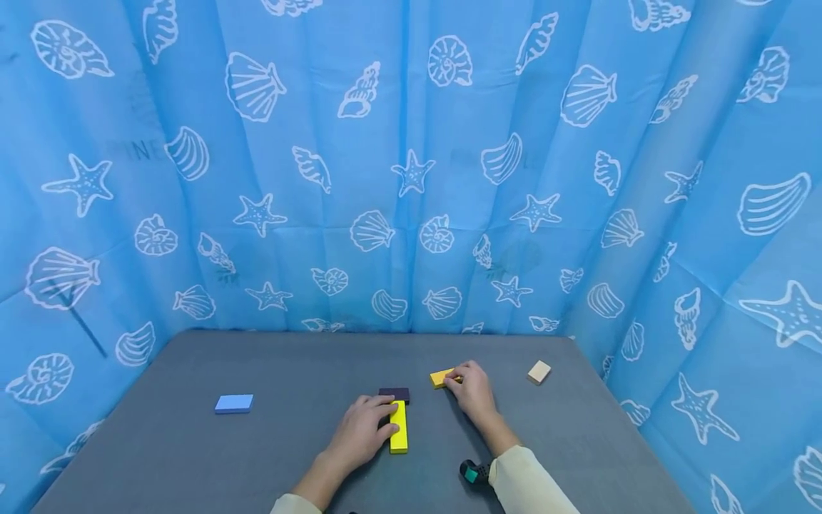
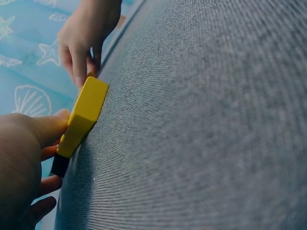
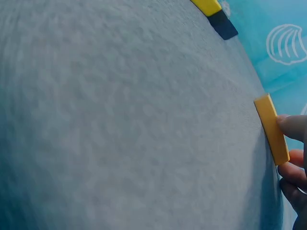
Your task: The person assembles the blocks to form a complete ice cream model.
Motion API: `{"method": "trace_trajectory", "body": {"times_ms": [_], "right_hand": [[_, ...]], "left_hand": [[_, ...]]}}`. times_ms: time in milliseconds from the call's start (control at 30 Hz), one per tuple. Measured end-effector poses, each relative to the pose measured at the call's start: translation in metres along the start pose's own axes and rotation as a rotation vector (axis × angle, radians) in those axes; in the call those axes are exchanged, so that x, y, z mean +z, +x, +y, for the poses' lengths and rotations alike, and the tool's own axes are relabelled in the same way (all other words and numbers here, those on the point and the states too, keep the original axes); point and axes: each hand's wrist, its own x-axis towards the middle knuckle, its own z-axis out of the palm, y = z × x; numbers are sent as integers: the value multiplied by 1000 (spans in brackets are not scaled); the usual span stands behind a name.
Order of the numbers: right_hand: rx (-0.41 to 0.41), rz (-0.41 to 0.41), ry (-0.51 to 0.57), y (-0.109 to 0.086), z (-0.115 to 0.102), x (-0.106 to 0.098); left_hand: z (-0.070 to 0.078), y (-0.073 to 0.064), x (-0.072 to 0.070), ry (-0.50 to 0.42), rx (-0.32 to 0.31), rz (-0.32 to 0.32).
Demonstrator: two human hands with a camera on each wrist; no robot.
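Note:
My left hand (image 1: 362,434) holds a long bright yellow block (image 1: 399,432), which lies lengthwise on the table. Its thumb is on the near part of the block, and a finger reaches the far end. Right beyond that end is a dark, nearly black block (image 1: 399,394), set crosswise; in the left wrist view the dark block (image 2: 60,165) meets the yellow one end-on. Farther right, my right hand (image 1: 474,391) pinches a shorter orange-yellow block (image 1: 442,378) between thumb and fingers. The right wrist view shows this orange-yellow block (image 3: 272,129) along its length, with the fingertips at its outer side.
A light blue block (image 1: 234,404) lies at the left of the grey table (image 1: 289,364), and a pale wooden block (image 1: 539,372) at the far right. By the right sleeve is a black device with a green patch (image 1: 474,472). A blue shell-patterned curtain (image 1: 411,271) hangs behind.

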Motion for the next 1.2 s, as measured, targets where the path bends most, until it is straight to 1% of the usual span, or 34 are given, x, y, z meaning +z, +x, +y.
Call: {"method": "trace_trajectory", "body": {"times_ms": [133,233,333,567,800,1067,1200], "right_hand": [[0,4,28,-1,-3,3],[-15,-7,50,0,-7,4],[-27,-32,65,1,-11,5],[-32,-83,49,0,-23,10],[-23,-151,99,-1,-31,15],[-17,-157,86,-3,-42,20],[-33,-168,85,-6,-47,23]], "left_hand": [[0,0,-2,0,22,1],[-1,0,-3,2,18,-1],[-1,0,-3,2,13,-1],[-1,-1,-4,-5,8,-3],[-1,1,-5,-16,21,-13],[0,3,-3,-13,29,-23],[0,3,-2,-8,34,-24]]}}
